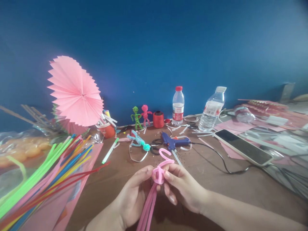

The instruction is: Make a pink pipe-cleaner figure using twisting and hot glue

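Observation:
Between my two hands is a bundle of pink pipe cleaners point(158, 175), wound at its top into a small rounded knot. My left hand point(131, 195) is closed on the knot's left side, its thumb and fingertips pressed against it. On the other side my right hand point(184, 186) pinches the knot and a strand between thumb and index finger. One loose end curls upward above the knot. Several straight strands hang down toward me, passing beside my left palm. Just beyond lie a light-blue pipe-cleaner figure point(139, 141) and a blue glue gun point(174, 141).
Coloured pipe cleaners point(45, 179) lie in a pile at left, below a pink paper fan point(75, 91). Green point(136, 118) and pink point(145, 114) figures stand by the wall near a red thread spool point(158, 119). Two bottles point(178, 107), a phone point(243, 147) and a cable point(223, 162) are at right.

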A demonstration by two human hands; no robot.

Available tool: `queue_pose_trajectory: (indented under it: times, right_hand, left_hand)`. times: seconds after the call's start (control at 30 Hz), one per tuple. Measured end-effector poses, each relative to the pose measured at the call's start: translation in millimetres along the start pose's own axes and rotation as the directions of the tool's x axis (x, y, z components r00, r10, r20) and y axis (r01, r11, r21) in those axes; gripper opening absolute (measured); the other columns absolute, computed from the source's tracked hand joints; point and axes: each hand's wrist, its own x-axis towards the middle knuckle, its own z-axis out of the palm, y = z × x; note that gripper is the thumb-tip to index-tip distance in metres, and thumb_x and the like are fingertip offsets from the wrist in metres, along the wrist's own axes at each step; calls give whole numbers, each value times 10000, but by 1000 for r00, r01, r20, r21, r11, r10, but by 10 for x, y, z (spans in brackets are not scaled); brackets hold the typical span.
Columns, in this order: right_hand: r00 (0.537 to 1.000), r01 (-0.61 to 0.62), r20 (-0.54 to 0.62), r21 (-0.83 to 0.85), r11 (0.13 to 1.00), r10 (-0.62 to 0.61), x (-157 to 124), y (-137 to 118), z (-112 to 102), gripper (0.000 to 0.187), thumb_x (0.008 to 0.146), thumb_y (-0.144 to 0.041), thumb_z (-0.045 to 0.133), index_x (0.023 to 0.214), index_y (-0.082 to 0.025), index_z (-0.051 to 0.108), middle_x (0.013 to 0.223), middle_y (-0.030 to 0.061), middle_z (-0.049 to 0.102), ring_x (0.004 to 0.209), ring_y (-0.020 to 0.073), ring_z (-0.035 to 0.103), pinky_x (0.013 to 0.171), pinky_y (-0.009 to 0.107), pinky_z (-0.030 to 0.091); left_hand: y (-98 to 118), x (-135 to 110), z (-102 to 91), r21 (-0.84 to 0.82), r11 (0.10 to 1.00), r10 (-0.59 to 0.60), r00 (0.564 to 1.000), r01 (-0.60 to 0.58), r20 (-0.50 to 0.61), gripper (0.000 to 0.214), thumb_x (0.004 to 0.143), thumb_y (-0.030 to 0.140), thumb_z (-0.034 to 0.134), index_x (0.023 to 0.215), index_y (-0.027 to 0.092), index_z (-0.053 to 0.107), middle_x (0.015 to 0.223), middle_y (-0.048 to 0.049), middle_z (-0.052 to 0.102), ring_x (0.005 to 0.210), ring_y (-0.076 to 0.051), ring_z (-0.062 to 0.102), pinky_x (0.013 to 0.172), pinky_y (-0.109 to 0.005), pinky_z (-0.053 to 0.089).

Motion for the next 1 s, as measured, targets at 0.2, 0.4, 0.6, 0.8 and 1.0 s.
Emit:
queue_pose_trajectory:
  times: [0.2,0.4,0.6,0.8,1.0]
  right_hand:
    - [1000,-10,-1,-4,1000,10,4,-15,4,305,775,-409,640,700,-133,536,540,1,617,313,26,465,292,101,343]
    - [1000,-1,-11,-3,1000,1,8,-11,5,307,767,-421,645,725,-129,562,506,-17,593,309,24,456,298,102,343]
    - [1000,-18,-23,-37,999,17,5,-15,8,308,773,-418,639,710,-128,556,523,-12,597,315,23,454,301,105,345]
    - [1000,0,-21,-30,1000,0,15,-27,28,314,750,-414,663,691,-128,547,537,-9,603,326,25,459,303,108,349]
    - [1000,2,-27,-34,999,-3,10,-26,23,312,751,-412,661,687,-130,541,535,-14,602,323,24,452,299,110,339]
  left_hand:
    - [9,12,6,-82,995,-59,993,51,-101,198,828,223,508,670,139,594,617,-32,606,607,-158,547,696,-310,402]
    - [28,10,26,-118,992,-69,989,53,-132,163,814,215,536,690,138,609,633,-27,616,594,-152,547,706,-310,406]
    - [2,6,29,-95,994,-61,993,52,-97,197,821,218,522,656,141,596,581,-32,606,594,-169,560,681,-315,411]
    - [-8,11,68,-73,996,-54,996,49,-66,286,857,261,456,637,137,591,575,-45,606,616,-215,606,724,-378,417]
    - [-12,-1,117,-77,996,-55,998,55,8,341,869,259,418,640,112,624,589,-87,645,628,-230,643,695,-356,439]
